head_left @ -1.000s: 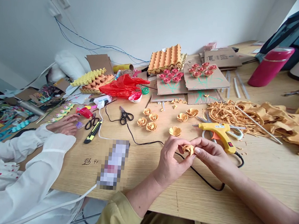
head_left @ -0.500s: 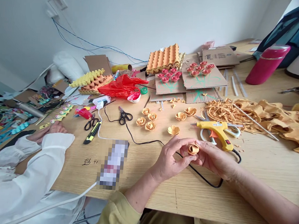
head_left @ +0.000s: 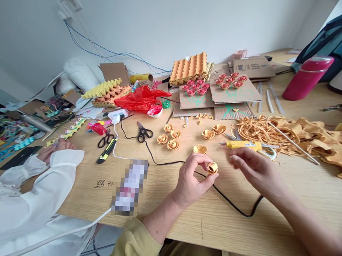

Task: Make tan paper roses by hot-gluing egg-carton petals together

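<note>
Pinched between thumb and fingers of my left hand (head_left: 192, 176) is a small orange paper flower (head_left: 212, 168) with a rolled centre, held above the table. My right hand (head_left: 253, 169) is apart from it, fingers loosely parted and nothing visible in them. Just behind that hand lies a yellow glue gun (head_left: 243, 144), its handle covered by the hand. Beyond my left hand stands an open orange flower cup (head_left: 200, 148), with two more cups (head_left: 208, 134) behind it. Several finished orange flowers (head_left: 173, 144) sit in a group to the left.
Black scissors (head_left: 144, 133), a yellow-black utility knife (head_left: 107, 151) and a phone (head_left: 130, 187) lie left. A black cord (head_left: 227, 200) crosses the table. Orange shreds (head_left: 253, 128) are at right; cardboard (head_left: 237, 94) with red flowers is behind. A co-worker's white sleeve (head_left: 64, 175) is far left.
My right hand has let go of the flower and moved right, in front of the glue gun. My left hand keeps the flower and has shifted slightly left.
</note>
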Available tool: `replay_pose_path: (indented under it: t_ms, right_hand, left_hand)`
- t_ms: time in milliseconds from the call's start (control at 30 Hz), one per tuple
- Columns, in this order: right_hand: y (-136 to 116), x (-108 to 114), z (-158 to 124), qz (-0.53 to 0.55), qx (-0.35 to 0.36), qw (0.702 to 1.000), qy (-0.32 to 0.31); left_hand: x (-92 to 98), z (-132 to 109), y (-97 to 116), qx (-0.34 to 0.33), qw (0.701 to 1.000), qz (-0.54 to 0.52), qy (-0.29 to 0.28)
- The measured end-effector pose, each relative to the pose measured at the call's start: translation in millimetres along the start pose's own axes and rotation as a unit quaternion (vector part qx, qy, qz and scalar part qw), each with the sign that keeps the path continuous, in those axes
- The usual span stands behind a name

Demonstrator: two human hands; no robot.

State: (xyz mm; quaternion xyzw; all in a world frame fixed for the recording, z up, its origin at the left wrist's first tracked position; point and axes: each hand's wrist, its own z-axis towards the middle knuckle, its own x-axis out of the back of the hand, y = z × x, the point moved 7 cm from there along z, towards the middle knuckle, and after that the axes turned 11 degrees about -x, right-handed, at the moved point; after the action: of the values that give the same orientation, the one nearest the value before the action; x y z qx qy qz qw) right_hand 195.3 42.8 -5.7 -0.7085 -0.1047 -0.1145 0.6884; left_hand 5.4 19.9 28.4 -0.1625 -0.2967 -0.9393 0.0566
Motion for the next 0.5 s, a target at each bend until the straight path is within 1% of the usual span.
replay_pose_path:
  t_ms: [33, 67, 133, 200, 233, 300, 400, 500]
  right_hand:
    - [-1, 13, 2, -0.073, 0.021, 0.995, 0.061]
    - [-2, 24, 4, -0.132, 0.043, 0.984, 0.114]
    - [1, 39, 8, -0.221, 0.059, 0.958, 0.172]
    - [11, 49, 13, -0.294, 0.048, 0.933, 0.2]
    - [16, 52, 15, -0.321, 0.045, 0.923, 0.207]
    - [26, 56, 18, -0.351, 0.035, 0.912, 0.21]
    - [40, 58, 21, -0.357, 0.008, 0.914, 0.192]
    - [53, 59, 25, -0.358, -0.059, 0.919, 0.156]
  left_hand:
    - [0.8, -1, -3, 0.018, 1.0, 0.004, 0.007]
    - [1.7, -2, -6, 0.033, 0.999, 0.01, 0.013]
    - [3.6, -3, -10, 0.057, 0.998, 0.021, 0.025]
    - [5.3, -4, -13, 0.072, 0.996, 0.032, 0.031]
    - [5.7, -5, -15, 0.079, 0.996, 0.038, 0.031]
    - [5.1, -6, -20, 0.096, 0.994, 0.044, 0.023]
    - [-0.7, -11, -32, 0.138, 0.99, 0.04, -0.012]
    - [-9.0, -19, -43, 0.18, 0.981, 0.043, -0.057]
